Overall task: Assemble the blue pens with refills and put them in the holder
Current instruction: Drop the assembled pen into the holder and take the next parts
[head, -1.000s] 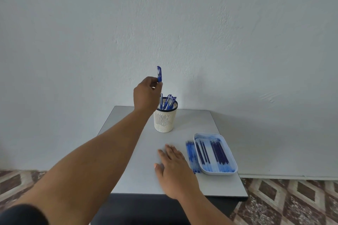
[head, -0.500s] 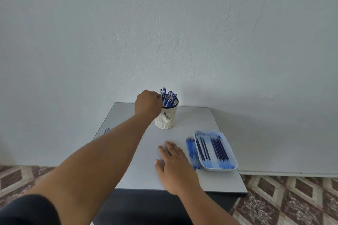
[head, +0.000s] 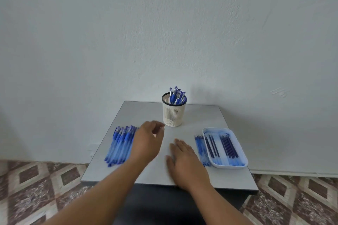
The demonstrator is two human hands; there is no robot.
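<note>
Left hand (head: 148, 142) hovers empty, fingers loosely curled, beside the pens (head: 120, 145) at the desk's (head: 201, 115) left edge. Right hand (head: 184, 159) lies flat mid-desk, fingers spread; holder (head: 173, 113) stands near the back edge.

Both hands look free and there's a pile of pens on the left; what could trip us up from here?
1. The left hand hovers beside the loose pen row, whose ends reach the table edge; a careless sweep could knock some off.
2. The holder is tall, narrow and already filling; pushing another pen in might tip it.
3. Some refills lie outside the tray, near the right hand, which could scatter them.
</note>
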